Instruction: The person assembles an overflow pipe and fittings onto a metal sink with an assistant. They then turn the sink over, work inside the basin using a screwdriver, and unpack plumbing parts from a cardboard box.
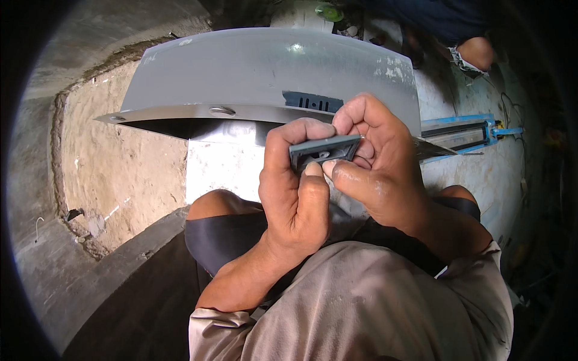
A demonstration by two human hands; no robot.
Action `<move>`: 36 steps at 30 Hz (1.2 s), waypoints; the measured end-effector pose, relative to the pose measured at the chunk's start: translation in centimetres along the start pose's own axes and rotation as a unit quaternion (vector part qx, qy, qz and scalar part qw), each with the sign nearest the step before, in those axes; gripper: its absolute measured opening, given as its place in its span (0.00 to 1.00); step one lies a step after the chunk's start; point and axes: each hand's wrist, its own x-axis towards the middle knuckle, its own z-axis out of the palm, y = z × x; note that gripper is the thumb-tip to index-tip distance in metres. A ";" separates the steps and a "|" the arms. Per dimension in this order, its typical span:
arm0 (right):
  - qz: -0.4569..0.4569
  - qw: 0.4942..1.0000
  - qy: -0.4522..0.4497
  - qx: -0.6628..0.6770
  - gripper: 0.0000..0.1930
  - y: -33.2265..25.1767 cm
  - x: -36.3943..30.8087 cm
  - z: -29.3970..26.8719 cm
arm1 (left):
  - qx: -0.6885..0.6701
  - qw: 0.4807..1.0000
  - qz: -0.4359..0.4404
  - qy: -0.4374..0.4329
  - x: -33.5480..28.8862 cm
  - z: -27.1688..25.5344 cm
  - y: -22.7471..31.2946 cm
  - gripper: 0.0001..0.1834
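My left hand and my right hand together grip a small dark grey rectangular plastic part, thumbs pressed on its near face and fingers curled behind it. The part is held just in front of a large grey curved metal panel that rests across my knees. The panel has a dark slotted cutout right above my hands and a round hole on its near flange.
A blue tool with a long rail lies on the floor to the right. Another person's knee and dark clothing show at the top right. A dirt trench runs along the left, bordered by concrete.
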 end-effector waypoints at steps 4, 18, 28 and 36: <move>0.025 1.000 -0.014 0.005 0.17 -0.2 0.3 -0.5 | -0.012 0.999 -0.047 -0.007 0.2 -0.4 0.1 0.24; -0.048 0.993 -0.026 -0.107 0.16 0.5 0.1 -1.1 | -0.019 0.995 -0.099 0.016 0.0 0.5 0.7 0.21; -0.154 0.884 0.042 -0.440 0.14 -4.8 0.1 -0.6 | -0.159 0.972 -0.159 0.068 -0.2 -0.1 -0.1 0.15; -0.038 0.967 -0.076 -0.239 0.07 -2.9 -0.4 1.7 | -0.162 0.982 -0.048 0.089 -0.6 -0.7 0.7 0.16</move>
